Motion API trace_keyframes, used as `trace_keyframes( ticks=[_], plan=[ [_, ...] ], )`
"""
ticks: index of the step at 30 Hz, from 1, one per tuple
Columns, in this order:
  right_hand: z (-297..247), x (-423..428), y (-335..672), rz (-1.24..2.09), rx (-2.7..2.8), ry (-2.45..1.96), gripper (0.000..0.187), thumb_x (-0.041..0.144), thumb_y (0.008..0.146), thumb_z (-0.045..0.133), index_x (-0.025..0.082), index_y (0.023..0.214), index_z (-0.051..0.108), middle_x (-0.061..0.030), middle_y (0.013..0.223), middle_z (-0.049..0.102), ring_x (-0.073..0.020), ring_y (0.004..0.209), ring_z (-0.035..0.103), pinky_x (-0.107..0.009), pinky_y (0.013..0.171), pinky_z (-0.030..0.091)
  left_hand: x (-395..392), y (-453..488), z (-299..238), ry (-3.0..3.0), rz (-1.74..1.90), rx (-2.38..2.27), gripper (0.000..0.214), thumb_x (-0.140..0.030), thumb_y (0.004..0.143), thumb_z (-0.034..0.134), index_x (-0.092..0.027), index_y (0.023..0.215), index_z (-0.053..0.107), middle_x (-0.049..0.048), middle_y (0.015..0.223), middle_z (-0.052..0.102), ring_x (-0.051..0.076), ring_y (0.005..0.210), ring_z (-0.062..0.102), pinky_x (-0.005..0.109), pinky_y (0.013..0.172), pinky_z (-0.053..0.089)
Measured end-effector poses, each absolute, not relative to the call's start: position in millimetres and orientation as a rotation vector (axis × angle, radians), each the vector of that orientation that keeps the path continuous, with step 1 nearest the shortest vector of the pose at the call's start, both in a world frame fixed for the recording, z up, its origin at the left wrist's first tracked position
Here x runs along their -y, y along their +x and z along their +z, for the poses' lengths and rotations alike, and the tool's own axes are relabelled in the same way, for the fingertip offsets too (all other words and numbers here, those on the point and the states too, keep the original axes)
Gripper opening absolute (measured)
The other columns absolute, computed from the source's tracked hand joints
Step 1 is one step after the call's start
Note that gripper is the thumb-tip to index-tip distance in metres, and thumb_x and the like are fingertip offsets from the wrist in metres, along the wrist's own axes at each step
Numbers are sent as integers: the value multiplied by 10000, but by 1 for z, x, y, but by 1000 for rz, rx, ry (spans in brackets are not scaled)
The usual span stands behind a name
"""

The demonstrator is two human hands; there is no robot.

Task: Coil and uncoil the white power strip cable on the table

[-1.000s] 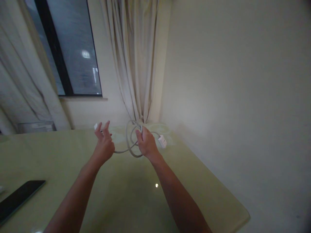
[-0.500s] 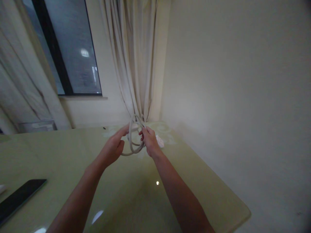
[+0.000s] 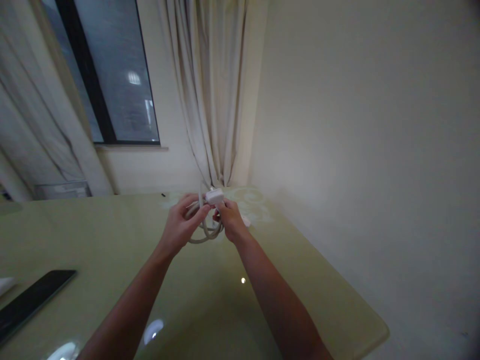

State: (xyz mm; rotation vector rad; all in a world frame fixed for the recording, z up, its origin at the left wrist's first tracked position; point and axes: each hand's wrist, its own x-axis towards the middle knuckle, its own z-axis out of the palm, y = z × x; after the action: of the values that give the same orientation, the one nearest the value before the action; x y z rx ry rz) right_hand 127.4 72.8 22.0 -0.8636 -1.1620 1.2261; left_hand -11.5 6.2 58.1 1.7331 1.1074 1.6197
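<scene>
Head view — both hands [image 3: 204, 222] grip coiled white cable [image 3: 202, 235].

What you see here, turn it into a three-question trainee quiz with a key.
1. True or false: the left hand and the right hand meet at the white plug.
2. Where does the dark phone lie? A. On the table, far left. B. On the floor. C. In the right hand.
3. What hangs looped beneath the hands?
Key: 1 true; 2 A; 3 the white cable.
</scene>
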Motion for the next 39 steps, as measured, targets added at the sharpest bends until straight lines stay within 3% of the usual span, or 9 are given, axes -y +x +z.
trace_keyframes(
  ticks=[3,6,8,10,14,18,24,32,39],
  plan=[
    [25,-70,129,1203,1145,-862,206,351,781,639,174,876,682,40,661,563,-112,589,517,-234,564,463,-6,-5,58,1572,1599,-1068,505,-528,848,773,-140,1171,765,102,1024,812,275,938,790,415,905,641],
    [28,-68,128,1182,1052,-845,503,350,819,635,211,1302,620,47,764,635,-116,592,536,-230,562,460,-8,-4,57,1551,1655,-1168,437,-462,853,746,-139,1145,775,97,998,827,271,935,791,394,869,640],
    [30,-68,128,1209,1014,-793,567,395,872,613,250,1418,556,33,827,666,-122,607,546,-228,551,443,-10,-7,57,1608,1677,-1258,367,-412,848,721,-143,1089,786,92,964,826,258,881,786,361,801,631],
    [32,-67,127,1238,1020,-749,445,527,932,575,224,1245,665,7,813,644,-130,626,536,-233,538,417,-11,-10,57,1677,1648,-1271,368,-393,847,700,-142,1102,783,93,958,826,240,816,779,340,752,620],
    [36,-64,128,1193,1123,-772,652,815,875,589,179,854,728,-16,721,579,-137,623,484,-267,543,382,-11,-14,59,1788,1605,-1298,402,-409,898,652,-150,1183,767,97,989,825,213,762,755,308,684,589],
    [40,-60,129,1172,1148,-756,637,802,766,735,168,826,771,-8,714,589,-130,652,469,-261,565,366,-11,-13,59,1823,1592,-1293,406,-465,903,665,-162,1147,779,81,944,812,209,760,735,292,661,563],
    [47,-57,133,1149,1068,-732,538,719,807,756,183,850,782,3,726,585,-117,649,457,-240,548,358,-11,-14,59,1728,1769,-1352,301,-445,874,727,-157,942,785,22,725,730,147,616,612,250,573,469],
    [49,-52,131,1149,1062,-711,514,695,833,745,182,807,733,52,629,452,-88,555,395,-223,499,312,-14,-20,56,1817,1794,-1367,292,-444,874,753,-180,968,837,3,724,724,131,603,527,252,573,404],
    [49,-54,133,1174,1091,-701,522,696,824,757,180,896,779,28,682,519,-95,592,430,-214,496,338,-12,-18,57,1808,1806,-1373,291,-445,870,753,-182,953,842,5,719,734,138,600,542,259,568,394]
  ],
)
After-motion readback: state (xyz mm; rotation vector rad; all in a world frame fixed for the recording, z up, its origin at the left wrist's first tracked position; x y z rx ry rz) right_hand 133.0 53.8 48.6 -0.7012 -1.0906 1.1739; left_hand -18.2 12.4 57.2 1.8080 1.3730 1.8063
